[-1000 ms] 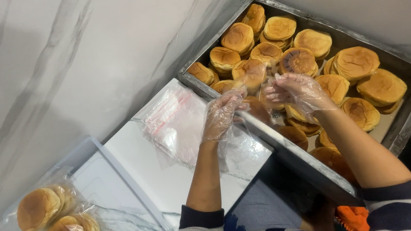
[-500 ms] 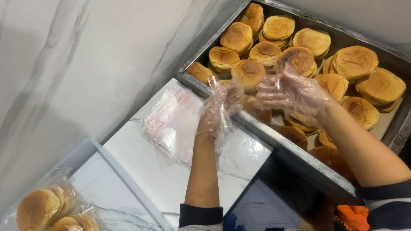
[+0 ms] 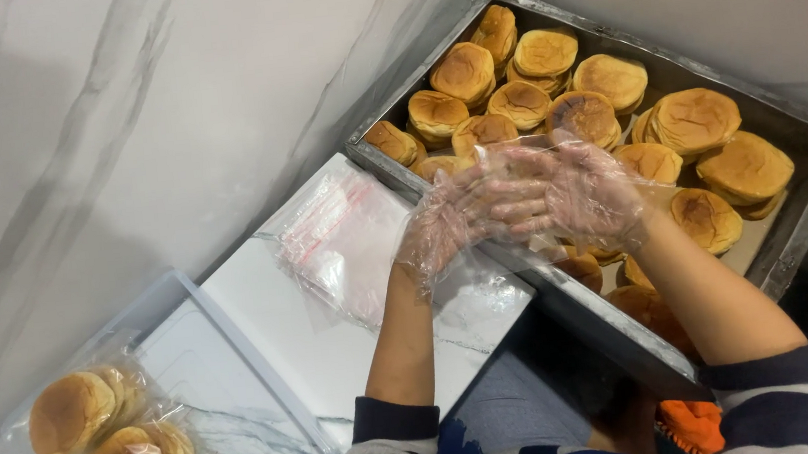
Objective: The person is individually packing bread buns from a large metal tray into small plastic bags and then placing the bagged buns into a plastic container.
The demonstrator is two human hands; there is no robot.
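Both our hands are in thin clear plastic gloves, hovering over the near edge of the metal tray (image 3: 798, 219) of round golden buns (image 3: 695, 120). Our left hand (image 3: 448, 218) and right hand (image 3: 583, 190) meet fingertip to fingertip, fingers spread, gripping nothing we can make out. At 9 o'clock from the hands, a stack of clear zip bags (image 3: 341, 243) lies on the white table (image 3: 338, 362). Down at 8 o'clock, bagged buns (image 3: 99, 444) sit in a pale plastic bin (image 3: 250, 370).
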